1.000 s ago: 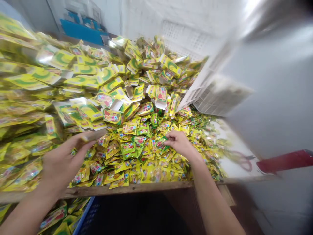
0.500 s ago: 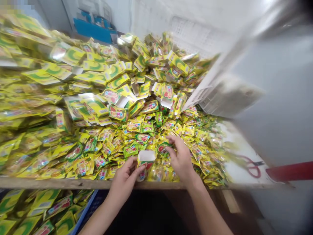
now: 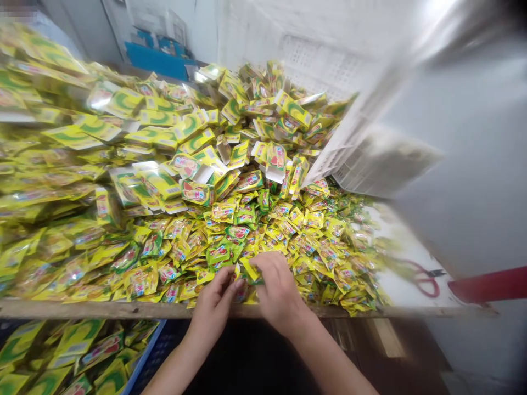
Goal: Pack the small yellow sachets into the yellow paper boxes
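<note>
My left hand (image 3: 214, 299) and my right hand (image 3: 278, 288) meet at the table's front edge (image 3: 123, 310). Together they grip a small yellow carton (image 3: 247, 271), mostly hidden between the fingers. My right hand's fingers are curled over its top and seem to press a sachet in; I cannot make the sachet out. Around the hands lies a heap of small yellow-green sachets (image 3: 263, 230). Behind it is a big pile of flat and folded yellow cartons (image 3: 185, 148).
A white plastic crate (image 3: 362, 153) leans at the right behind the sachets. Red-handled scissors (image 3: 424, 280) lie on the white table top at the right. A blue bin (image 3: 144, 356) with filled cartons stands below the table at the left.
My left hand came in from the left with a carton and brought it to the front edge. My right hand drew back from the sachet heap and closed over the carton.
</note>
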The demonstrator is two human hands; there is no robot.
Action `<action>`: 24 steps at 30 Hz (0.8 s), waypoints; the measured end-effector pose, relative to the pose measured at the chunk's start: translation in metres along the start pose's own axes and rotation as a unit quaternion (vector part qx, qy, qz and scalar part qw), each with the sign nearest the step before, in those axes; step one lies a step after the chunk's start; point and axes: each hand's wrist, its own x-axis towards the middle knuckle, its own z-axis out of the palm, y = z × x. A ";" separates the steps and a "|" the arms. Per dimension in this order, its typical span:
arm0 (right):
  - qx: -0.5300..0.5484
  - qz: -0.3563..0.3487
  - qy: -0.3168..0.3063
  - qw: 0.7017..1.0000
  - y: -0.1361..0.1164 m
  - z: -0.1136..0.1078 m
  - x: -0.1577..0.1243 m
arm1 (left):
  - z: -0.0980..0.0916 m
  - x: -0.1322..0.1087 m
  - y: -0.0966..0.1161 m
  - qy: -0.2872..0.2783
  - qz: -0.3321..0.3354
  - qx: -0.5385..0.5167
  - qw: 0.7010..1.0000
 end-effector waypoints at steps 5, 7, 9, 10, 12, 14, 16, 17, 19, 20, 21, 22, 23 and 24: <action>0.055 0.049 0.200 0.977 -0.007 -0.003 -0.001 | -0.002 0.003 -0.004 -0.003 -0.002 -0.013 1.000; 0.103 0.106 0.178 0.973 -0.009 -0.002 0.002 | -0.004 0.004 -0.005 -0.018 -0.004 -0.029 0.999; 0.134 0.149 0.125 0.972 -0.006 0.002 0.005 | -0.006 0.004 -0.006 -0.041 -0.010 -0.036 0.998; 0.135 0.163 0.109 0.971 -0.002 0.004 0.006 | -0.007 0.004 -0.006 -0.052 -0.014 -0.037 0.998; 0.116 0.161 0.098 0.975 0.005 0.008 0.008 | -0.008 0.004 -0.005 -0.065 -0.022 -0.041 0.997; 0.089 0.131 0.075 0.985 0.009 0.010 0.010 | -0.007 0.004 -0.004 -0.060 -0.025 -0.050 0.997; 0.056 0.100 0.032 0.993 0.010 0.008 0.012 | -0.005 0.003 -0.003 -0.044 -0.025 -0.053 0.997; 0.036 0.096 0.008 0.995 0.009 0.007 0.012 | -0.003 0.003 -0.003 -0.033 -0.026 -0.053 0.998; -0.003 0.106 -0.043 0.993 0.005 0.003 0.014 | 0.000 0.003 -0.004 -0.019 -0.031 -0.060 0.998; -0.017 0.112 -0.068 0.991 0.003 0.000 0.016 | 0.002 0.003 -0.005 -0.019 -0.034 -0.066 0.997; -0.025 0.115 -0.092 0.989 0.001 -0.002 0.017 | 0.004 0.003 -0.006 -0.021 -0.036 -0.070 0.997; -0.024 0.117 -0.113 0.986 0.000 -0.004 0.018 | 0.005 0.003 -0.007 -0.023 -0.037 -0.072 0.996; -0.015 0.118 -0.128 0.985 0.000 -0.007 0.020 | 0.006 0.004 -0.008 -0.027 -0.039 -0.072 0.996; 0.001 0.122 -0.132 0.984 0.001 -0.009 0.021 | 0.007 0.005 -0.007 -0.029 -0.042 -0.072 0.996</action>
